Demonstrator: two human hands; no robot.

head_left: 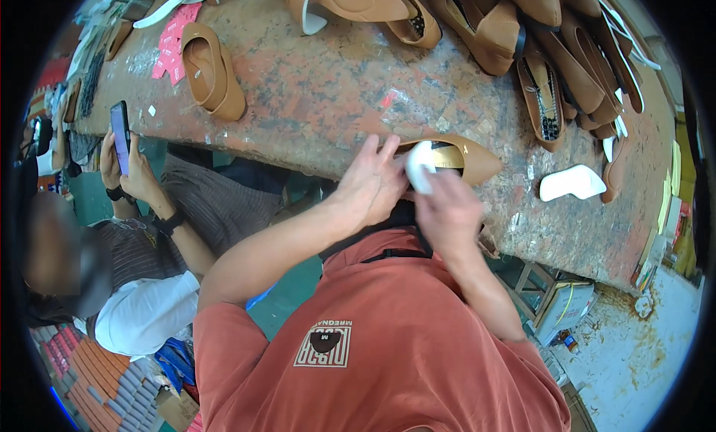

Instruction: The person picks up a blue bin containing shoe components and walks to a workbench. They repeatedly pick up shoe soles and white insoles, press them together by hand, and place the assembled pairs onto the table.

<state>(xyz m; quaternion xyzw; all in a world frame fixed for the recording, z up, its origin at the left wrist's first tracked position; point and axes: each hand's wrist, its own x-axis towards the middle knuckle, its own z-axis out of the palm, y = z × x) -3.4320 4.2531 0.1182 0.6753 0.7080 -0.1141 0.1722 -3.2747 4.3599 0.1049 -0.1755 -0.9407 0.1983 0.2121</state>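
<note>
At the far left a seated person holds a dark smartphone (119,137) in both hands. Further right, a single tan pointed flat shoe (212,72) lies on the worn, rust-stained table (335,89), beside pink paper tags (173,45). At the table's near edge the left hand (371,182) grips the heel end of a tan pointed shoe with a gold insole (459,158), fingers curled over it. The right hand (447,212) pinches a small white pad (420,166), pressed against the shoe's opening. Right again lies a white insole piece (572,183), with a heap of tan shoes (556,51) beyond.
</note>
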